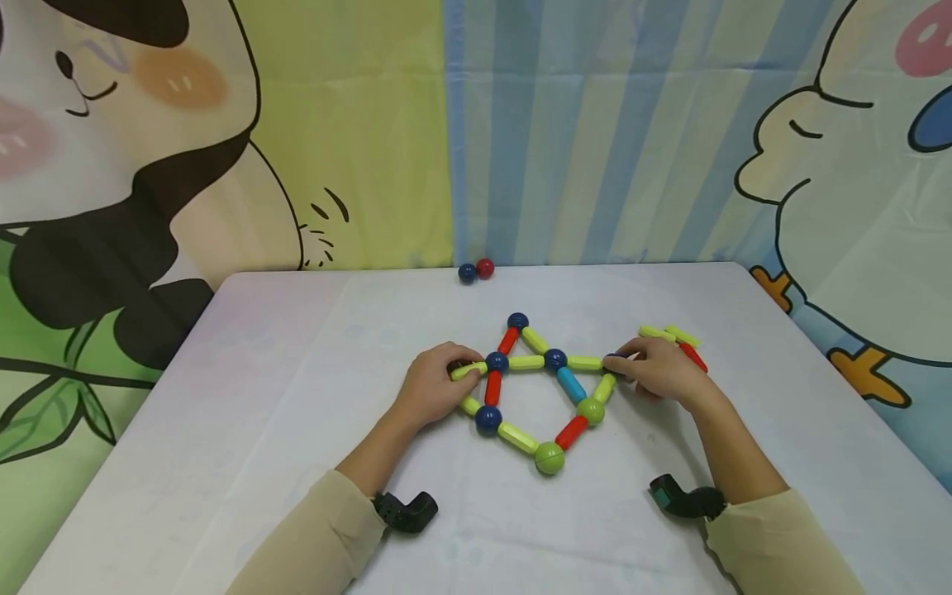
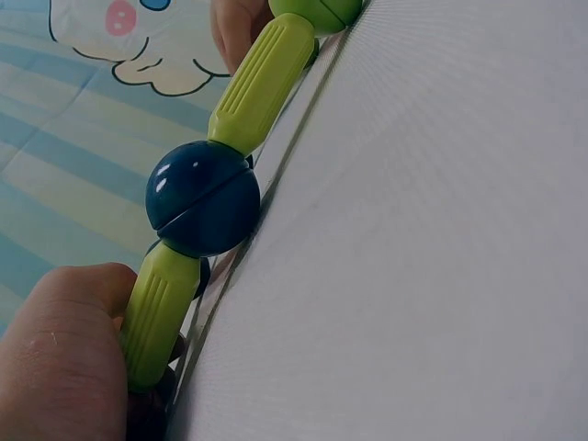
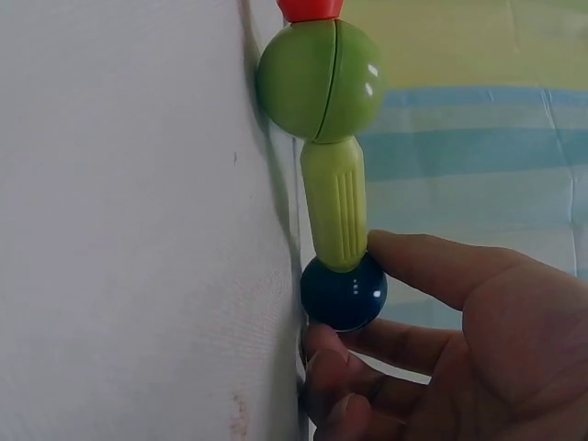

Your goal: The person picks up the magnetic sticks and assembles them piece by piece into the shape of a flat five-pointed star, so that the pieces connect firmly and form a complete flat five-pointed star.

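Note:
A flat, star-like figure of magnetic rods and balls lies on the white table (image 1: 312, 388). My left hand (image 1: 440, 384) grips its left corner, thumb and fingers at the ends of a yellow-green rod (image 1: 470, 372) and another below it. The very corner is hidden by the fingers. At the right corner my right hand (image 1: 662, 368) pinches a dark blue ball (image 3: 344, 292) between thumb and fingers; a yellow-green rod (image 3: 335, 202) joins it to a green ball (image 1: 591, 411). Other parts include a blue rod (image 1: 571, 385), a red rod (image 1: 572, 432) and a front green ball (image 1: 549, 457).
Near the table's back edge sit a loose dark blue ball (image 1: 467, 273) and a red ball (image 1: 485, 268), side by side. Behind my right hand lie loose yellow-green rods (image 1: 658, 333) and a red rod (image 1: 693, 357). A printed cloth (image 1: 595, 132) hangs behind the table.

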Tool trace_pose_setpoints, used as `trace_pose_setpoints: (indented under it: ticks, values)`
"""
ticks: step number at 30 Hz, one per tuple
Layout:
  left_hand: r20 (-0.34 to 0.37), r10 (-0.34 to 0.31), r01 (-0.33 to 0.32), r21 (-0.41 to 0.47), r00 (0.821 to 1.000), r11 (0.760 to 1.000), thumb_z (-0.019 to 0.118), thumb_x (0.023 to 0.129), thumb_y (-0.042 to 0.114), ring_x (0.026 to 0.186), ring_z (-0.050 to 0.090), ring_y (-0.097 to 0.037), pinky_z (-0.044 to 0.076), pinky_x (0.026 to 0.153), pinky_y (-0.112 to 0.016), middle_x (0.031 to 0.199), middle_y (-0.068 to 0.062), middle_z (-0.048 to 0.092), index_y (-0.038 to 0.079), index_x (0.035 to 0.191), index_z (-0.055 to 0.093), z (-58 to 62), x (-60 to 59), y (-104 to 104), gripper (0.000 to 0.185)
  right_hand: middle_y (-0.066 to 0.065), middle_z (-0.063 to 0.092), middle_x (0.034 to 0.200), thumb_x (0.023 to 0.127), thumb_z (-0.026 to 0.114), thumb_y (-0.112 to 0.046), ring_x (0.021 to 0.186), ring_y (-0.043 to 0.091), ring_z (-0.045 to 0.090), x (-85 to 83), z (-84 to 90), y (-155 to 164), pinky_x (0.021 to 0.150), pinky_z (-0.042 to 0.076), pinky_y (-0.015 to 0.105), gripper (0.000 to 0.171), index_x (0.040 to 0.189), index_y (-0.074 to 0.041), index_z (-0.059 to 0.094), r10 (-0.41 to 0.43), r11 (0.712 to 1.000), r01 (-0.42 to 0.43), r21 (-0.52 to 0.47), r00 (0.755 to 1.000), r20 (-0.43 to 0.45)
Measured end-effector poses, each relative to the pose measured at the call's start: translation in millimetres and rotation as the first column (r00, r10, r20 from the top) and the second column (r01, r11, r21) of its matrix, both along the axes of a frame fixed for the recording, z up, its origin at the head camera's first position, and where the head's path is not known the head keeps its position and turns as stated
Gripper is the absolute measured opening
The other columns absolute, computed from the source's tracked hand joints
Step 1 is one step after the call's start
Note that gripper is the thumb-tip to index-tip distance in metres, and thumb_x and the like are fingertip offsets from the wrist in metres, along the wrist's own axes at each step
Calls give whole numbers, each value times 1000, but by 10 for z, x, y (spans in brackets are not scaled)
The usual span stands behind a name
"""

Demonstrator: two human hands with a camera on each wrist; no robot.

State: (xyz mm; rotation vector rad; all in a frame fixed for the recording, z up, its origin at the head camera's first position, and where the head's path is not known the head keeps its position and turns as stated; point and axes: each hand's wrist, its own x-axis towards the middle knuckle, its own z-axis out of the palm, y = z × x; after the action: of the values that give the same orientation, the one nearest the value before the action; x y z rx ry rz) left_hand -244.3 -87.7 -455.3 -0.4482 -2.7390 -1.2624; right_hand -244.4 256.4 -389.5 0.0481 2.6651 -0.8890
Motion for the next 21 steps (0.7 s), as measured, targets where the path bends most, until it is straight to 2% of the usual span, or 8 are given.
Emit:
trace_pose_setpoints:
  ticks: [9,15,21]
  values:
    - [6,-2,2,6,1000,1000,69,93,23,93,62,-17,53,87,-34,105,2,74,17,112,78,-1,-2,-5,22,12,66,96,102,60,-43,72,21,59,11,27,29,62,51,32,55,134,2,61,19,1000,-19,-18,1000,5]
    - [0,-3,3,9,1000,1000,67,93,23,92,60,-15,52,85,-33,105,3,73,17,112,78,3,5,-9,23,11,64,90,101,64,-36,71,22,57,13,37,15,64,51,31,45,130,-2,62,0,999,0,-44,1000,-10]
    - [-18,-30,31,68,999,997,64,93,23,97,61,-18,54,88,-35,115,1,71,18,123,74,27,17,-32,32,14,65,97,100,65,-35,75,22,59,19,47,-41,67,55,30,48,134,-2,53,-43,997,42,-62,999,-14]
